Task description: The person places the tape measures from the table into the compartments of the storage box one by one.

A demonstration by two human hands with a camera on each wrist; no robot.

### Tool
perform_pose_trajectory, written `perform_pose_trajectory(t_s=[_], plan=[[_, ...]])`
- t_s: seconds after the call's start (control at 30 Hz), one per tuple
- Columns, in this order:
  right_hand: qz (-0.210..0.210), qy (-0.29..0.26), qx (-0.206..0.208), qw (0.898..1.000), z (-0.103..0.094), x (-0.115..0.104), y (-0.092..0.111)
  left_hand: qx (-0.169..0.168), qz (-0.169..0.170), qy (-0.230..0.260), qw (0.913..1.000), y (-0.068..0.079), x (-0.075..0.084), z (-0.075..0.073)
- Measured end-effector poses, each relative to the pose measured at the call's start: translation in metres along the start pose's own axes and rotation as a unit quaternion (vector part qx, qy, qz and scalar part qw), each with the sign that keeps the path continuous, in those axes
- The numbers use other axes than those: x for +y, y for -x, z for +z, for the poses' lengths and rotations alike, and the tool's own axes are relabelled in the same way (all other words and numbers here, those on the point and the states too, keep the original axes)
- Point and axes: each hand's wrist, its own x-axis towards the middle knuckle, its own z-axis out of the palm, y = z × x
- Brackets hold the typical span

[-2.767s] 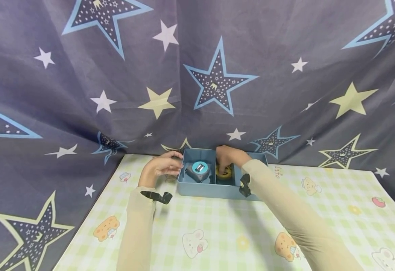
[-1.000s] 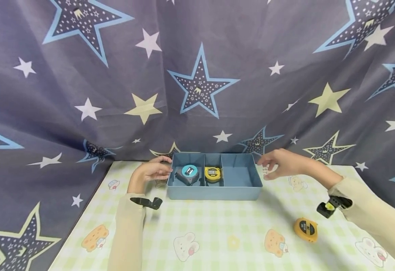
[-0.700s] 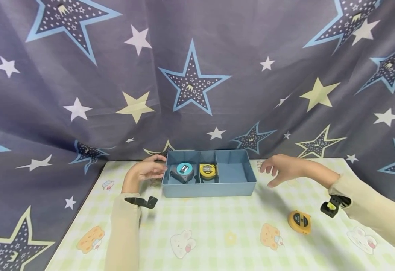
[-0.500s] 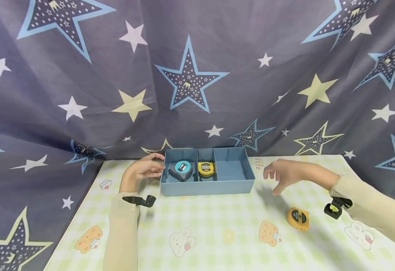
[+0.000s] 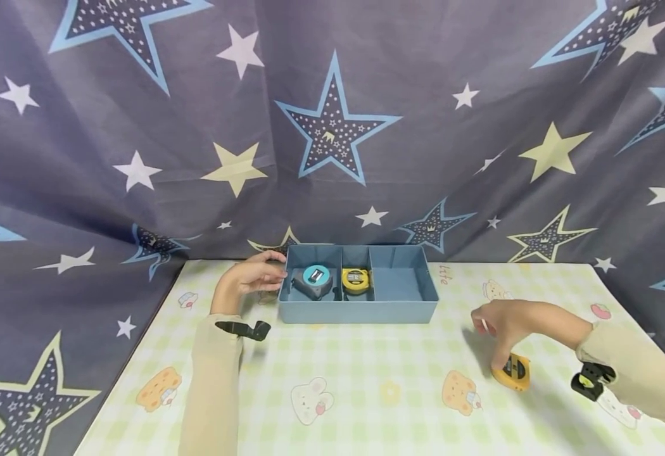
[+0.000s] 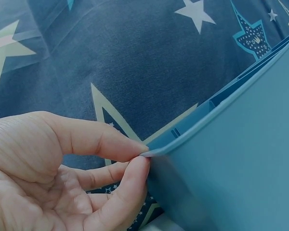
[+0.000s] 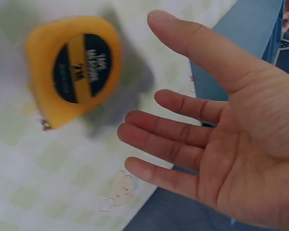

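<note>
At the back of the table stands a blue divided box. My left hand pinches its left rim between thumb and finger, clearly seen in the left wrist view. In the box's left compartment lies a grey and teal tape measure; its narrow middle one holds a yellow tape measure. An orange-yellow tape measure rests on the table at the right. My right hand hovers beside it, fingers spread and apart from it in the right wrist view, holding nothing.
A green checked tablecloth with printed animals covers the table. Behind the box hangs a dark curtain with stars, close to the table's back edge. The box's right compartment has nothing in it.
My right hand has left the box's middle compartment, passed to its right side and come forward to the orange-yellow tape measure. My left hand has stayed at the box's left rim.
</note>
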Motion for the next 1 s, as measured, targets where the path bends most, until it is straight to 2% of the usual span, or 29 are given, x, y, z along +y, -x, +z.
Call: perform_pose_trajectory(t_s=[0.17,0.37,0.6,0.87,1.0], plan=[[0.020,-0.026,-0.002,0.999,0.015,0.007,0.003,0.001,0.001,-0.008,1.0000,-0.001,0.003,0.002],[0.035,-0.013,0.004,0.999,0.026,0.011,0.003,0.004,0.003,-0.005,1.0000,0.001,0.003,0.004],[0.034,-0.003,0.003,0.999,0.025,0.011,0.001,0.008,0.004,0.000,1.0000,0.000,0.000,0.004],[0.029,-0.024,-0.007,0.999,0.030,0.010,-0.001,0.006,0.007,-0.003,1.0000,0.002,-0.001,0.002],[0.023,-0.018,-0.001,1.000,0.027,0.008,-0.001,0.008,0.008,0.004,0.9999,0.003,-0.002,0.003]])
